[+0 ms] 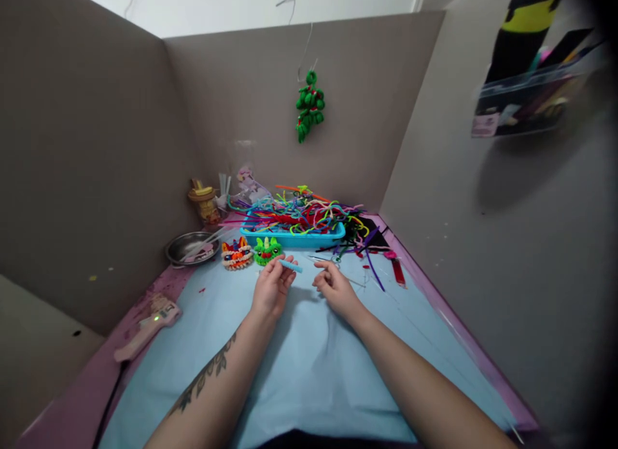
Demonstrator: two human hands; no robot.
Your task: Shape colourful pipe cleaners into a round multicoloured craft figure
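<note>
We're holding a ridged light-blue piece (292, 267) above the pale blue cloth (309, 378), and our left hand (271, 286) is doing the work: that grip is pinching one end between thumb and fingers, leaving the other end pointing at the right hand (335, 293). Over there, the second grip is hanging partly open, fingers loosely curled, and we're seeing nothing in it (a very thin strand could be escaping us at this size).

So we're judging this as a handling step, the piece being steadied or looked over rather than joined to anything. The next move, we're thinking, is calling for a light right-hand pinch on the free end while the left is keeping its coils uncrushed.

Just beyond the left fingertips, a green fuzzy head (267, 250) and an orange fuzzy head (236, 254) are sitting side by side. Behind them, a blue tray (299, 238) is overflowing with coloured stems (290, 212), and a pink tool with a green light (147, 330) is lying at the worktop's left.
</note>
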